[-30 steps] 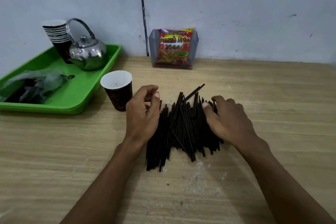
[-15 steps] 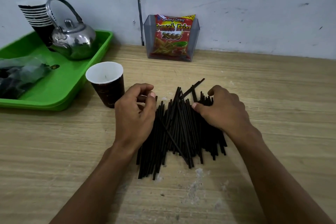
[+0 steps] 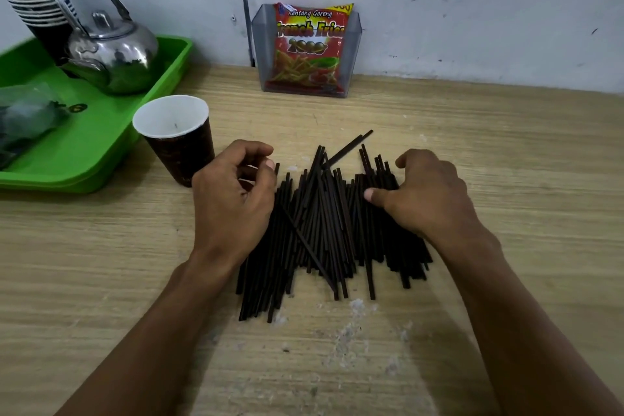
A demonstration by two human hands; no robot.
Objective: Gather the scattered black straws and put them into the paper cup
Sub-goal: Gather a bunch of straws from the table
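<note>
Several black straws [image 3: 320, 223] lie in a loose pile on the wooden table [image 3: 506, 162], most pointing away from me and one lying across the far end. My left hand [image 3: 233, 203] sits at the pile's left edge, fingers and thumb curled in around the outermost straws. My right hand [image 3: 429, 192] covers the right side, with its thumb pressed on top and its fingers curled over the far straws. The paper cup [image 3: 175, 135], dark outside and white inside, stands upright and empty just left of my left hand.
A green tray [image 3: 111, 145] at the left holds a steel kettle [image 3: 111, 54], a stack of paper cups [image 3: 37, 7] and a plastic bag [image 3: 27, 111]. A clear holder with a red snack packet [image 3: 307, 51] stands against the wall.
Both hands stay on the pile and have drawn its sides slightly together. My head has moved closer, so the cup and tray sit nearer in view.
</note>
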